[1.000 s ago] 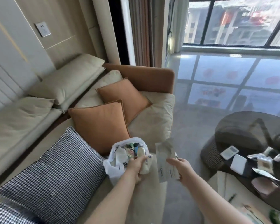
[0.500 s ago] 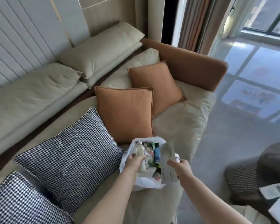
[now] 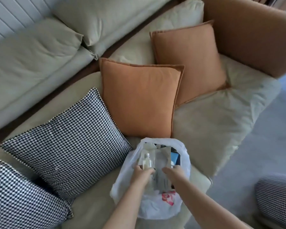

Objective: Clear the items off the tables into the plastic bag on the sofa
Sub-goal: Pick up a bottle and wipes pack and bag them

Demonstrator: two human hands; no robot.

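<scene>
Head view looks more steeply down than half a second ago: the window and the table things have gone out of frame, and the sofa (image 3: pixel 213 129) fills the picture. Both hands have come lower, into the mouth of the bag (image 3: pixel 155 207), where before they were at its rim.

Nearest, two bare forearms reach up from the bottom edge. The left hand (image 3: pixel 141 175) curls its fingers round a small clear bottle (image 3: pixel 147 161), held roughly upright with its cap pointing away, inside the left part of the opening. The right hand (image 3: pixel 172 173) grips a grey flat packet (image 3: pixel 162 171) whose far end stands inside the bag; something small and white peeps out past its knuckles, too blurred to name.

The white plastic bag sits on the seat near the front edge, mouth open upward. Inside show a blue item (image 3: pixel 175 159) at the right, pale and dark things at the far side, and a red-and-pink print low through the plastic.

Left of the bag lie two black-and-white checked cushions (image 3: pixel 66 142), one nearer, one touching the bag. Beyond it lean two orange cushions (image 3: pixel 139 100), the nearer overlapping the farther. Behind them run beige back cushions (image 3: pixel 40 52) and the orange arm (image 3: pixel 251 33).
</scene>
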